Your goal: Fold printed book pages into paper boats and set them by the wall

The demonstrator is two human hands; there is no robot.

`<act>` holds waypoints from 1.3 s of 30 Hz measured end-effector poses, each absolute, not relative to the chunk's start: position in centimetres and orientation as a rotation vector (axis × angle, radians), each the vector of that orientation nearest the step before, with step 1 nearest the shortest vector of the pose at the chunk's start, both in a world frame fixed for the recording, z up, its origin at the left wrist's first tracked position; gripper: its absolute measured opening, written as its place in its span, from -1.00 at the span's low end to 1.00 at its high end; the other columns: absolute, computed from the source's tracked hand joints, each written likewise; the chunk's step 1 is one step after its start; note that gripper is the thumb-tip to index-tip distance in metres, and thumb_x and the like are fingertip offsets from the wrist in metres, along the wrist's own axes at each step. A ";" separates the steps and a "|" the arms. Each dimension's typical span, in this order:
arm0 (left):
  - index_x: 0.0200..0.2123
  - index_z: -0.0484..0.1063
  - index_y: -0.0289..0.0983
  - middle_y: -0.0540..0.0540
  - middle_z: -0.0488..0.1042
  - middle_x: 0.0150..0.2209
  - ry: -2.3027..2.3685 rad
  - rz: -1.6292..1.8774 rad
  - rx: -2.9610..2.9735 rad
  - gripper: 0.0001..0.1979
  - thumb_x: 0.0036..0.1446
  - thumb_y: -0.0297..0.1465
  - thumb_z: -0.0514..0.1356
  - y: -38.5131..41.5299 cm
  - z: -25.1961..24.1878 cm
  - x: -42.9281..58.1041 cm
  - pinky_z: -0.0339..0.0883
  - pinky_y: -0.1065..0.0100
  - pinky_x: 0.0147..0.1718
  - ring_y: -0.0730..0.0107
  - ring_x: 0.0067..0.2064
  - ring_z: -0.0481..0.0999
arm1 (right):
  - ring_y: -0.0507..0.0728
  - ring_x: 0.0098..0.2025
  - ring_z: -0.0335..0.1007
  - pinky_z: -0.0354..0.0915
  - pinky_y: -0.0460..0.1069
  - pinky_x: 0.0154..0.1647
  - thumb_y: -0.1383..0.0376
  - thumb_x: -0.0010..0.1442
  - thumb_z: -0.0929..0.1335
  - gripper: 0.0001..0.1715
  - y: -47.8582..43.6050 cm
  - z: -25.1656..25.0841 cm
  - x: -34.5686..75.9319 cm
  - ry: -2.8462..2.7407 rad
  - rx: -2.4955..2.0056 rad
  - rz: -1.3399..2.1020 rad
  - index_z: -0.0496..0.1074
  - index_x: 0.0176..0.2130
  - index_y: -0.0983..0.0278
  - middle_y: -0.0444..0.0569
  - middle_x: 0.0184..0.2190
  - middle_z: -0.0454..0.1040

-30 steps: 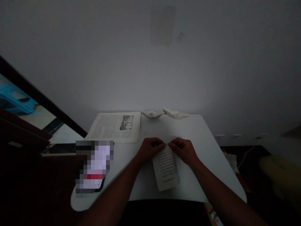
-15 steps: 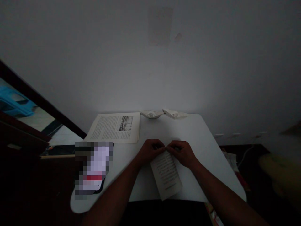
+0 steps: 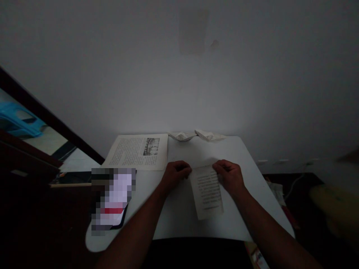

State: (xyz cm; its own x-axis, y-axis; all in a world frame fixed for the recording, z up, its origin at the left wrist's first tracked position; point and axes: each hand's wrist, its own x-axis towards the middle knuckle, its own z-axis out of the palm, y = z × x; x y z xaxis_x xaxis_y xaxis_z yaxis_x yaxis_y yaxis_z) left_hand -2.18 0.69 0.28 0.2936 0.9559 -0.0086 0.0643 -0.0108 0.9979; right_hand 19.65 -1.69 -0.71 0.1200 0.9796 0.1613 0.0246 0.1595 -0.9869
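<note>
A printed sheet of paper [image 3: 207,192], a narrow rectangle that looks folded, hangs slightly tilted between my hands over the white table. My left hand [image 3: 176,175] pinches its top left corner between thumb and fingers. At the top right corner, my right hand [image 3: 230,175] is closed on the edge in the same way. Two folded paper boats [image 3: 181,136] stand side by side at the table's back edge, beyond my hands. To their left lies a stack of printed pages [image 3: 131,153] with a dark picture on the top one.
A phone [image 3: 120,198], blurred out by pixels, lies at the left of the white table [image 3: 238,224]. The grey wall [image 3: 140,74] rises right behind the table. A blue plastic stool [image 3: 22,119] shows at the far left, past a dark frame.
My hands have moved apart from the middle of the paper's top edge to its two corners. The paper has turned straighter and its lower end has moved away from the table's front edge.
</note>
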 end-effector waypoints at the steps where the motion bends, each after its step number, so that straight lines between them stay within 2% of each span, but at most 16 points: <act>1: -0.53 0.41 -0.34 0.05 0.34 -0.65 1.029 0.988 1.367 -0.82 -0.08 -0.32 0.24 0.7 0.2 -2.2 0.15 0.45 -0.57 0.54 -0.60 0.28 | 0.01 -0.57 0.23 0.18 -0.07 -0.52 0.18 -0.02 0.43 -0.77 -1.7 -0.7 19.7 -1.184 -1.154 0.997 0.44 -0.55 0.28 -0.16 -0.64 0.35; 8: -0.50 0.39 -0.33 0.06 0.33 -0.63 0.990 1.167 1.278 -0.82 -0.04 -0.31 0.23 0.9 0.2 -2.3 0.16 0.46 -0.57 0.55 -0.59 0.27 | 0.00 -0.56 0.24 0.18 -0.08 -0.51 0.16 -0.02 0.44 -0.76 -1.7 -0.7 19.6 -1.151 -1.151 1.048 0.44 -0.53 0.30 -0.15 -0.63 0.37; 14: -0.35 0.50 -0.35 -0.10 0.50 -0.42 0.933 0.842 1.413 -0.73 -0.05 -0.26 0.25 0.4 1.0 -1.7 0.28 0.39 -0.41 0.40 -0.40 0.43 | 0.00 -0.58 0.23 0.18 -0.08 -0.54 0.12 -0.05 0.43 -0.72 -2.2 -0.4 18.0 -1.345 -1.184 1.221 0.45 -0.53 0.30 -0.15 -0.64 0.39; 20: -0.51 0.50 -0.33 0.00 0.43 -0.57 0.869 0.561 1.532 -0.83 -0.08 -0.31 0.26 -0.3 1.2 -1.8 0.20 0.45 -0.51 0.46 -0.51 0.36 | 0.01 -0.54 0.28 0.21 -0.08 -0.49 0.16 -0.01 0.41 -0.78 -2.5 -0.5 17.5 -1.499 -1.139 1.339 0.48 -0.49 0.28 -0.13 -0.59 0.44; 28: -0.55 0.45 -0.34 0.03 0.34 -0.59 0.904 0.720 1.596 -0.78 -0.01 -0.30 0.21 -0.3 1.0 -1.3 0.14 0.46 -0.51 0.49 -0.50 0.30 | 0.00 -0.56 0.24 0.16 -0.09 -0.52 0.18 0.02 0.39 -0.78 -2.2 -0.6 17.6 -1.533 -1.164 1.367 0.47 -0.50 0.28 -0.15 -0.62 0.40; 32: -0.53 0.43 -0.34 0.03 0.34 -0.58 0.906 0.724 1.675 -0.79 0.03 -0.32 0.18 -0.3 0.7 -1.2 0.14 0.46 -0.49 0.50 -0.50 0.30 | -0.01 -0.57 0.22 0.14 -0.09 -0.53 0.18 0.01 0.39 -0.79 -2.3 -0.7 17.6 -1.560 -1.174 1.339 0.45 -0.51 0.28 -0.16 -0.62 0.38; 39: -0.38 0.41 -0.31 0.00 0.44 -0.47 0.947 0.743 1.984 -0.81 0.16 -0.34 0.07 -0.5 0.3 -0.8 0.22 0.44 -0.42 0.46 -0.43 0.38 | -0.04 -0.62 0.10 0.06 -0.11 -0.60 0.19 0.04 0.36 -0.76 -2.3 -0.6 17.6 -1.639 -1.216 1.295 0.40 -0.54 0.29 -0.19 -0.68 0.27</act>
